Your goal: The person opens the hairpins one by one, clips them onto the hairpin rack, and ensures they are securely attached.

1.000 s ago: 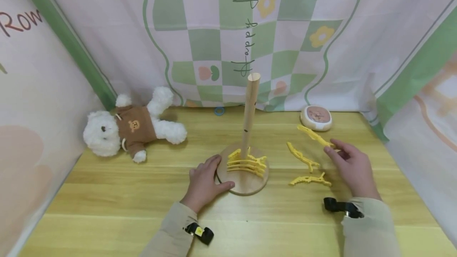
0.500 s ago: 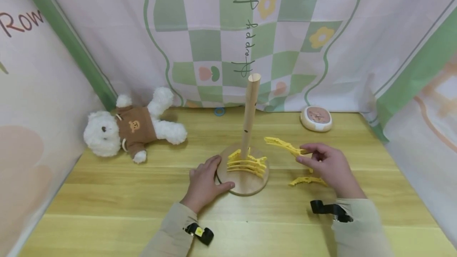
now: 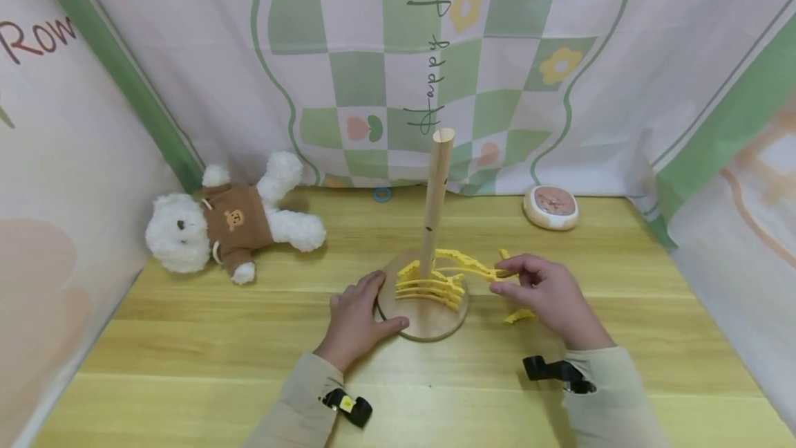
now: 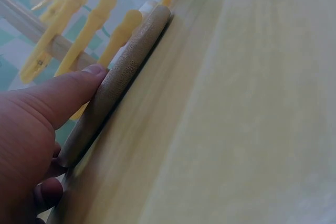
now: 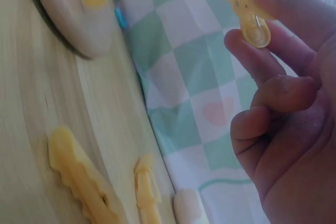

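Right fingers (image 5: 252, 56), pinched clip (image 5: 244, 9) part-hidden

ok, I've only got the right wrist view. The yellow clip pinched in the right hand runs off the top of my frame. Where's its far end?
Observer: Head view has it. The far end of the pinched clip is right by the lower part of the wooden post. Can't tell whether it touches.
Operator: Copy. No left hand in my frame. What's it on?
Observer: The left hand is holding the round base by its left side, thumb over the rim.
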Action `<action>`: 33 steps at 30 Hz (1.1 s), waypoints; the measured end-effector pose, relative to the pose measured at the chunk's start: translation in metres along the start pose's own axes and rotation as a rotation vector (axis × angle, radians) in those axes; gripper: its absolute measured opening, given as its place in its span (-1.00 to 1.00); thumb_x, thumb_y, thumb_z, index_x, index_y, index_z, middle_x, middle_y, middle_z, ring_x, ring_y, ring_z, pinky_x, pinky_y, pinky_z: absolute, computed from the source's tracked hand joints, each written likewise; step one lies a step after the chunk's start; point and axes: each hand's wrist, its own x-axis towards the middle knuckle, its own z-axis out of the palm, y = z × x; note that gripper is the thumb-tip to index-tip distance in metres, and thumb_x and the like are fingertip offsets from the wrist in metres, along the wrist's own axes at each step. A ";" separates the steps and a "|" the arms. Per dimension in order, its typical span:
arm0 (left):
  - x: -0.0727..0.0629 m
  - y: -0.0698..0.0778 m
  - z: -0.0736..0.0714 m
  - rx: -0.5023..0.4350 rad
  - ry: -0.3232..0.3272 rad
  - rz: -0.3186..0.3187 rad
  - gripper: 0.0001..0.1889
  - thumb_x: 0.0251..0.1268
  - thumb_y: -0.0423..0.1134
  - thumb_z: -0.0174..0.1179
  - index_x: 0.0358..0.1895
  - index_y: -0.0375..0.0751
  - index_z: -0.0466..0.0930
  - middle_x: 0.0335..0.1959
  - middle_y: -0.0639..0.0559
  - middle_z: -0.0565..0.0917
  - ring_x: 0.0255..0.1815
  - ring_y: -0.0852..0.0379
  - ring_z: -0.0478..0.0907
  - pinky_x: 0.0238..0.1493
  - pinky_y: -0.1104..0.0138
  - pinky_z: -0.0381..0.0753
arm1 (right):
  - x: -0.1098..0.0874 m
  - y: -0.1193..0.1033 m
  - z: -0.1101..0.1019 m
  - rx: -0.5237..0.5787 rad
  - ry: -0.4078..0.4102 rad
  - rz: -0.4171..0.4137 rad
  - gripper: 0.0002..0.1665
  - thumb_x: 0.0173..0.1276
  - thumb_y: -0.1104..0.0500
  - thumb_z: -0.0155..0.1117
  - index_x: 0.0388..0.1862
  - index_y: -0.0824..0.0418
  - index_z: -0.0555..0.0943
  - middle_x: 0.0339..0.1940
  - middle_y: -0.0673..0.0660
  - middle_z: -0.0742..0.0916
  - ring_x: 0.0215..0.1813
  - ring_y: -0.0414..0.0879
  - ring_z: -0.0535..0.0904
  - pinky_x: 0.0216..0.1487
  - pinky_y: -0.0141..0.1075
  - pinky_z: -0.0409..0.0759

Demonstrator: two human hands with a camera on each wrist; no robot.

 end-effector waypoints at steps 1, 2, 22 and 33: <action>0.000 0.000 0.000 0.000 0.001 0.002 0.02 0.04 0.36 0.39 0.50 -0.16 0.31 0.49 -0.02 0.37 0.30 -0.14 0.42 0.06 -0.01 0.21 | 0.000 -0.001 0.002 0.001 -0.004 0.002 -0.64 0.19 0.01 0.56 -0.08 0.12 0.74 -0.56 0.03 0.50 -0.52 -0.17 0.37 -0.55 -0.34 0.34; 0.000 -0.001 0.000 0.001 0.001 0.002 0.02 0.04 0.36 0.39 0.50 -0.16 0.31 0.49 -0.02 0.37 0.30 -0.14 0.42 0.06 -0.01 0.22 | 0.000 -0.003 0.003 0.004 -0.008 0.001 -0.64 0.19 0.00 0.56 -0.08 0.11 0.74 -0.56 0.03 0.50 -0.52 -0.16 0.36 -0.54 -0.34 0.34; 0.003 0.008 -0.001 0.113 0.012 -0.023 0.02 0.03 0.44 0.32 0.52 -0.04 0.30 0.49 0.07 0.37 0.05 -0.04 0.50 -0.08 0.05 0.26 | 0.003 -0.016 0.030 0.021 0.033 -0.108 -0.69 0.11 0.05 0.62 -0.16 0.07 0.76 -0.59 -0.02 0.47 -0.52 -0.17 0.36 -0.46 -0.33 0.37; 0.006 0.015 -0.003 0.137 -0.012 -0.032 0.01 0.05 0.42 0.33 0.51 -0.08 0.31 0.49 0.02 0.37 0.02 -0.06 0.50 -0.11 0.07 0.30 | 0.004 -0.024 0.036 0.012 0.091 -0.194 -0.71 0.11 0.20 0.61 -0.16 0.18 0.77 -0.57 -0.04 0.49 -0.51 -0.20 0.35 -0.49 -0.36 0.35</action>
